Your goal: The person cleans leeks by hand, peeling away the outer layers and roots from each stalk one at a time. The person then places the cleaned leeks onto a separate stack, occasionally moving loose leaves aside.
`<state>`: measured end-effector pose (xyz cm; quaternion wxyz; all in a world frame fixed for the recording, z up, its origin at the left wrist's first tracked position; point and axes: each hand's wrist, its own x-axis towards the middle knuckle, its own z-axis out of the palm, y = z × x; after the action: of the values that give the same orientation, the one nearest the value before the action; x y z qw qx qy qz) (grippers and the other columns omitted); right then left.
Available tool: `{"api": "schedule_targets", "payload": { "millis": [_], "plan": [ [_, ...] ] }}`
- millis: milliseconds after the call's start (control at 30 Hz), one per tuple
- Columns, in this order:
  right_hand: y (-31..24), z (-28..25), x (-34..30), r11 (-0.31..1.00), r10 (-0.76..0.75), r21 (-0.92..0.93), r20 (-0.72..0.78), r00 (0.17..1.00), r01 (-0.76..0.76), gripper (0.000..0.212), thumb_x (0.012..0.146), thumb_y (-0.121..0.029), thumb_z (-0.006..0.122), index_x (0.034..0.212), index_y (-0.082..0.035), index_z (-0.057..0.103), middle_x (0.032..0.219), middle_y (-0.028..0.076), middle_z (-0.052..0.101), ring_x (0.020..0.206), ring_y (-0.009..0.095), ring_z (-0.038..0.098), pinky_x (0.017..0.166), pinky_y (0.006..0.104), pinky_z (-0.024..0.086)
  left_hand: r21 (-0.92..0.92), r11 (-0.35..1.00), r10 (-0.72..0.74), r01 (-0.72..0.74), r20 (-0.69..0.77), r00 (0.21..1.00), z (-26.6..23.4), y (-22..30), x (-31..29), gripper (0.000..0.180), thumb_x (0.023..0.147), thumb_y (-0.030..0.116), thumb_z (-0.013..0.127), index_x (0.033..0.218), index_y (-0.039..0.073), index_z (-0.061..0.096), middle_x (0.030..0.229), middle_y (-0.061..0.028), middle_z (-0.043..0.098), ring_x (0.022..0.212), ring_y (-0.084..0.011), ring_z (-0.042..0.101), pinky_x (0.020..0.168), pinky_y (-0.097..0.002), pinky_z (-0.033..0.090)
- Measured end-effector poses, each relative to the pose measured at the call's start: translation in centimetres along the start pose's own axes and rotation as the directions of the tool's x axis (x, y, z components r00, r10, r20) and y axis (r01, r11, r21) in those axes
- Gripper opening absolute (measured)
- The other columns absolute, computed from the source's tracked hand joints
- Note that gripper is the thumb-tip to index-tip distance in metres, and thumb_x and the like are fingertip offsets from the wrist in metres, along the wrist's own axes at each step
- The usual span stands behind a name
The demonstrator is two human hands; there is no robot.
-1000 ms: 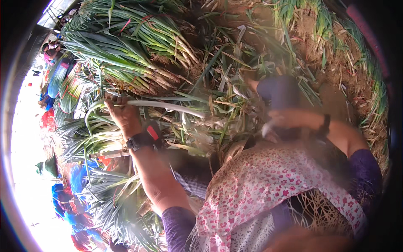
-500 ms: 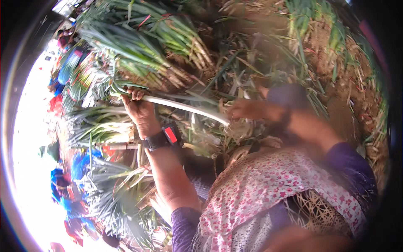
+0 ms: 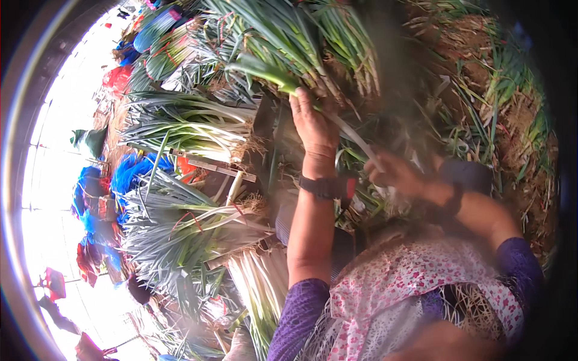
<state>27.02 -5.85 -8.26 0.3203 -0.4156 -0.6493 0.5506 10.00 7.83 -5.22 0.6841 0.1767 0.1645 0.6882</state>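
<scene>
My left hand (image 3: 314, 123), closed, grips a long green onion (image 3: 360, 142) near where its white stalk turns green. The leafy end (image 3: 268, 70) points up and left, toward bundled onions. Lower right, the fingers of my right hand (image 3: 398, 173) are curled around the pale lower end of the same onion. Blur and the fingers hide the root end.
Tied green onion bundles (image 3: 277, 39) lie ahead, with more bundles (image 3: 198, 123) to the left beside a wooden bar (image 3: 220, 166). Blue strands (image 3: 135, 174) hang farther left. Loose onions and leaves (image 3: 506, 114) cover the soil at right.
The view has shifted, so the bundles sit farther right. The onion slants more steeply between my hands, and my right hand has closed on its lower end.
</scene>
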Motion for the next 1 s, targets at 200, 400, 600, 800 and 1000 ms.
{"api": "schedule_targets", "payload": {
  "millis": [200,400,600,800,1000],
  "plan": [
    [-5.1,3.0,14.7,0.961,-0.262,0.101,0.047,0.964,0.256,0.039,0.094,-0.008,0.041,0.132,-0.005,0.033,0.081,0.003,0.052,0.068,0.009,0.052,0.061,0.0227,0.046,0.765,0.23,0.59,-0.602,0.382,0.711,-0.1,9.1,0.7,0.037,0.092,0.008,0.039,0.129,0.004,0.034,0.138,-0.019,0.025,0.122,-0.0343,0.037,0.091,-0.0396,0.045],
    [-8.5,9.9,39.3,0.943,-0.326,-0.029,0.14,0.935,0.333,0.035,0.092,-0.014,0.047,0.125,-0.004,0.042,0.074,0.007,0.059,0.061,0.012,0.058,0.052,0.0276,0.051,0.648,0.753,0.342,0.114,-0.533,0.774,-17.5,4.0,0.6,0.042,0.093,0.017,0.036,0.132,0.004,0.029,0.137,-0.0276,0.023,0.129,-0.0371,0.026,0.104,-0.0394,0.028],
    [5.7,15.0,50.9,0.824,0.088,-0.567,0.099,0.991,-0.017,0.026,0.081,-0.014,0.055,0.105,-0.006,0.061,0.091,0.015,0.065,0.08,0.024,0.064,0.07,0.036,0.051,-0.183,0.961,-0.275,0.206,-0.678,0.682,-13.4,1.2,3.4,0.041,0.087,0.035,0.048,0.121,0.01,0.045,0.117,-0.0053,0.049,0.105,-0.0166,0.046,0.083,-0.0328,0.036],
    [9.0,18.4,50.4,0.478,0.362,-0.876,0.127,0.924,-0.067,0.033,0.086,-0.029,0.046,0.105,-0.008,0.062,0.1,0.02,0.061,0.092,0.033,0.06,0.083,0.0393,0.046,-0.094,0.957,-0.272,0.275,-0.626,0.731,-12.4,2.8,3.3,0.051,0.087,0.034,0.047,0.128,0.007,0.038,0.128,-0.0072,0.043,0.118,-0.0177,0.039,0.097,-0.0306,0.03],
    [4.1,22.0,49.1,0.603,0.186,-0.798,0.163,0.969,0.018,0.048,0.082,-0.042,0.053,0.11,-0.004,0.053,0.105,0.019,0.059,0.098,0.033,0.057,0.084,0.039,0.046,-0.078,0.94,-0.295,0.333,-0.677,0.674,-11.7,4.1,4.0,0.059,0.085,0.035,0.049,0.134,0.008,0.03,0.133,-0.0073,0.038,0.121,-0.02,0.036,0.097,-0.0341,0.031]
  ]
}}
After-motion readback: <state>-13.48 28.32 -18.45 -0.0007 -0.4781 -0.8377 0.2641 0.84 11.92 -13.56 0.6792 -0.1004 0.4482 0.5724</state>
